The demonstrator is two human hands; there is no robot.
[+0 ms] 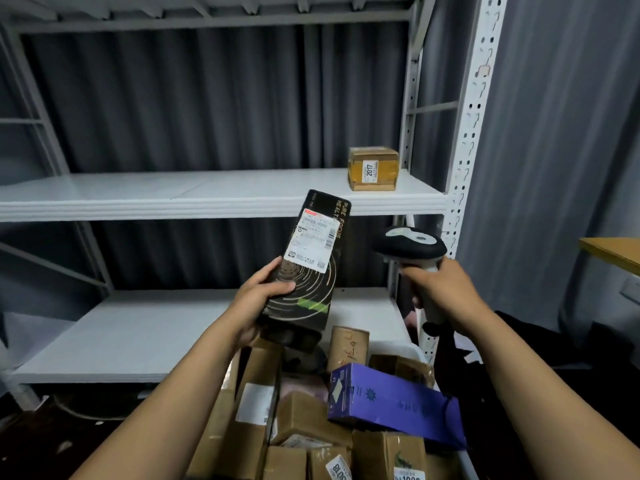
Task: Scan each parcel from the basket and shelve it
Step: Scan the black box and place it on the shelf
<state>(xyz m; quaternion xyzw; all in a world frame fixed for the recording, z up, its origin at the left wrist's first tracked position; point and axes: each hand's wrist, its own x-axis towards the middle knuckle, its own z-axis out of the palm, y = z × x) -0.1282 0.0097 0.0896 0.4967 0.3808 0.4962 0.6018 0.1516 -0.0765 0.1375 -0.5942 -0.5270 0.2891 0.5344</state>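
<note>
My left hand (pixel 260 299) grips the lower end of a long black box (pixel 308 271) with gold rings and a white shipping label, held tilted upright above the basket. My right hand (pixel 440 289) holds a handheld scanner (pixel 412 245) by its pale handle; its black head points left toward the box's label, a short gap away. Below lies the basket (pixel 414 349) piled with several brown cardboard parcels (pixel 304 420) and a purple box (pixel 391 403). One small brown parcel (pixel 373 169) marked 2017 stands on the middle shelf (pixel 173 199) at its right end.
The white metal rack has a lower shelf (pixel 138 334) behind the basket and a perforated upright (pixel 467 133) on the right. Grey curtain hangs behind. A wooden table corner (pixel 613 252) juts in at the right edge. Dark floor lies at the lower left.
</note>
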